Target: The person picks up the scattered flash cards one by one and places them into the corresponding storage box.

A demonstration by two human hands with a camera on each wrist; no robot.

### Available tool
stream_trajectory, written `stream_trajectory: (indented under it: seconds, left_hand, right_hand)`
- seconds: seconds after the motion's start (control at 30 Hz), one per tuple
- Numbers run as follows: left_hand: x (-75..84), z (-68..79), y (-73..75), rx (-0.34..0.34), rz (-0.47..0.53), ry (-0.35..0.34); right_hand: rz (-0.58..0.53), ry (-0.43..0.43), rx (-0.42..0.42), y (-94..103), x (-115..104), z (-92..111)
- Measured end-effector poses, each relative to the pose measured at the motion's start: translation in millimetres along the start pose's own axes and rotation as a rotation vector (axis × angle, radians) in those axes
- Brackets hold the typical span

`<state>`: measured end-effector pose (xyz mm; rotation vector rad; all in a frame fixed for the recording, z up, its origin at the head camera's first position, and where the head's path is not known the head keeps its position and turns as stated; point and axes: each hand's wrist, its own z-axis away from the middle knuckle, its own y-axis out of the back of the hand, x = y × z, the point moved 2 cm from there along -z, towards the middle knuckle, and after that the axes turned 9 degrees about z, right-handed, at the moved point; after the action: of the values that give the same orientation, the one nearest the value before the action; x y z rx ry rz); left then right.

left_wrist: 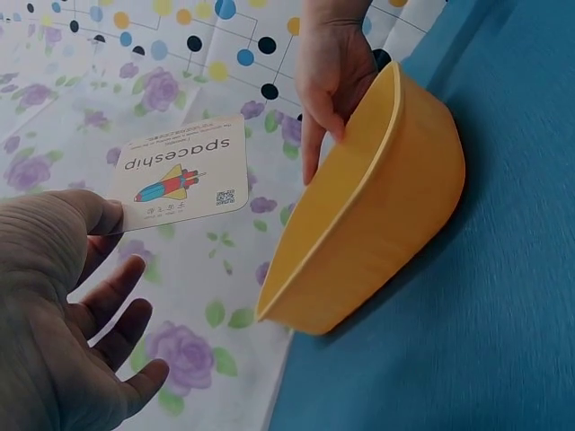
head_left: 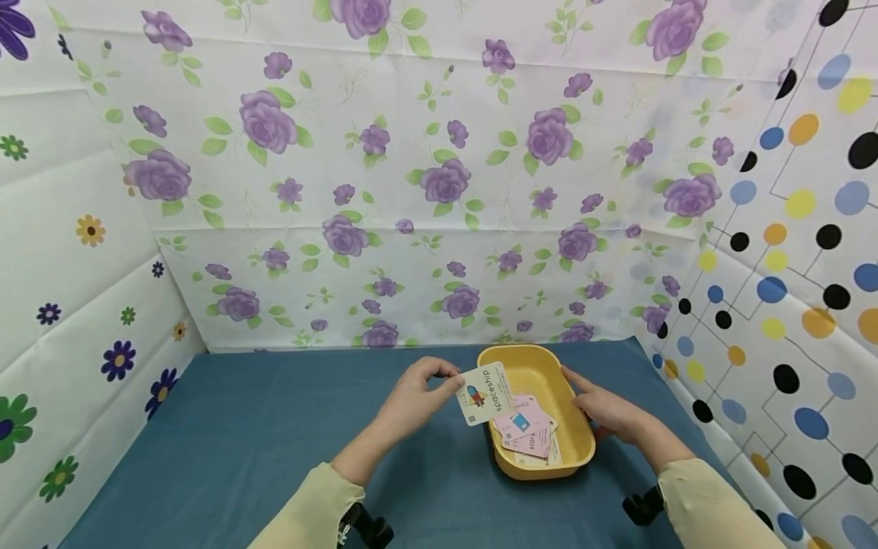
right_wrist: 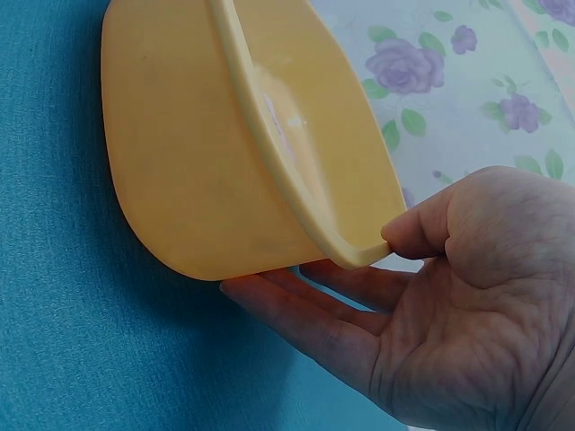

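My left hand [head_left: 414, 400] pinches a spaceship flash card [head_left: 485, 393] by its edge, between thumb and index finger. In the left wrist view the card [left_wrist: 184, 171] shows a rocket drawing and a small square code, with the other fingers spread loosely below. The card overlaps the left rim of a yellow plastic basin [head_left: 581, 450] in the head view. My right hand [head_left: 610, 408] grips the basin's right side; in the right wrist view the thumb is on the rim and the fingers [right_wrist: 305, 328] are against the outside. Several pink and white cards [head_left: 528, 435] lie overlapping inside the basin.
A blue cloth [head_left: 288, 442] covers the table under the basin. Behind it hangs a white curtain with purple roses [head_left: 446, 183]; a dotted sheet [head_left: 789, 305] stands at the right and a flowered one [head_left: 89, 305] at the left. Black wrist mounts [head_left: 645, 507] sit at both sleeves.
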<state>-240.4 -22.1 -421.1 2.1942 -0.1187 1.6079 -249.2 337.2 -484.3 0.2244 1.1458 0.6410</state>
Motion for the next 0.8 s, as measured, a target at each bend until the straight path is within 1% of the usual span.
stream_trajectory:
  seconds: [0.27,0.37,0.57,0.67,0.8]
  left_hand:
    - [4.1,-8.6,-14.7,-0.033,-0.023,-0.014]
    - [4.5,-11.6,-20.5,-0.045,-0.03,-0.018]
    - [7.4,-16.4,-30.6,-0.074,-0.017,-0.024]
    - [10.0,-18.2,-34.7,-0.079,-0.016,-0.033]
    - [11.6,-20.7,-39.3,-0.081,-0.04,-0.046]
  right_hand:
    - [-0.002,-0.005,-0.005,-0.4,-1,1]
    - [-0.008,-0.015,0.005,-0.7,-1,1]
    - [-0.014,-0.017,0.01,-0.3,0,1]
    - [-0.013,-0.011,0.002,0.0,1,1]
    - [-0.007,-0.004,-0.006,0.6,1,0]
